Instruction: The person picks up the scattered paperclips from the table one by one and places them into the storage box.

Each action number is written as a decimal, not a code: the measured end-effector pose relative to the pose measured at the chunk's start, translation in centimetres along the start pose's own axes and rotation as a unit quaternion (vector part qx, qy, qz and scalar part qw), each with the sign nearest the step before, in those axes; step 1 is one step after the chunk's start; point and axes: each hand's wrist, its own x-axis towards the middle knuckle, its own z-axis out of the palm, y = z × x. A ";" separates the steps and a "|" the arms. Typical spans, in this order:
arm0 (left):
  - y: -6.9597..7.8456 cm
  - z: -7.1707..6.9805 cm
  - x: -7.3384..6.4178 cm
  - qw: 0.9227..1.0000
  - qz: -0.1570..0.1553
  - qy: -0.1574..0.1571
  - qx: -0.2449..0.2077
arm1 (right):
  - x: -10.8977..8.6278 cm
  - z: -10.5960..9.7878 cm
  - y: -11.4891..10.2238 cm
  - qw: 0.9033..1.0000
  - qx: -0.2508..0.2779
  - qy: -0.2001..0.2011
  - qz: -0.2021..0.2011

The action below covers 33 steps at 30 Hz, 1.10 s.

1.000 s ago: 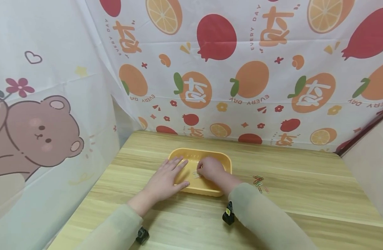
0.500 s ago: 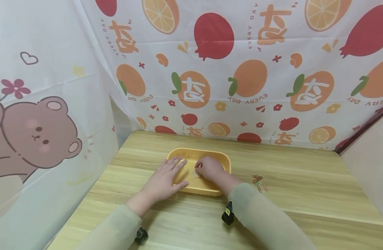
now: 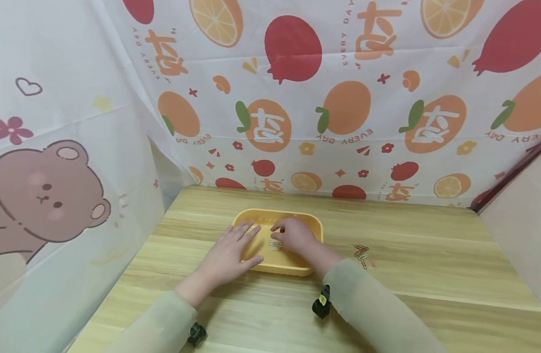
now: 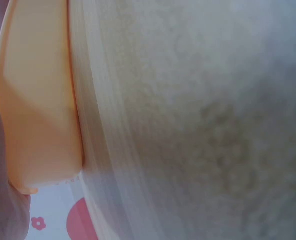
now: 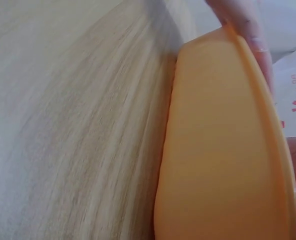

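Note:
A yellow plastic tray [image 3: 274,268] sits on the wooden table. My left hand [image 3: 228,250] lies over its left end, fingers spread and thumb at the near rim. Over the middle of the tray is my right hand [image 3: 296,238], with a gap between thumb and index finger and nothing showing between them. Just below those fingertips, a small pile of thin, pale pieces [image 3: 276,245] lies on the tray floor. The tray's outer wall fills much of the right wrist view and the left edge of the left wrist view.
Several coloured paper clips [image 3: 361,256] lie on the wooden table [image 3: 429,264] to the right of the tray. A fruit-print cloth [image 3: 341,162] hangs behind the table, and a bear-print cloth [image 3: 133,162] hangs at the left.
My right thumb and index finger have parted from a pinch, and more of the pale pile shows beneath them. The left hand stays at the tray. The head view has shifted slightly.

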 end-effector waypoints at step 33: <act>-0.1 0.0 0.2 1.000 0.004 0.008 0.001 | -5.7 -5.5 3.2 0.981 0.149 0.112 0.061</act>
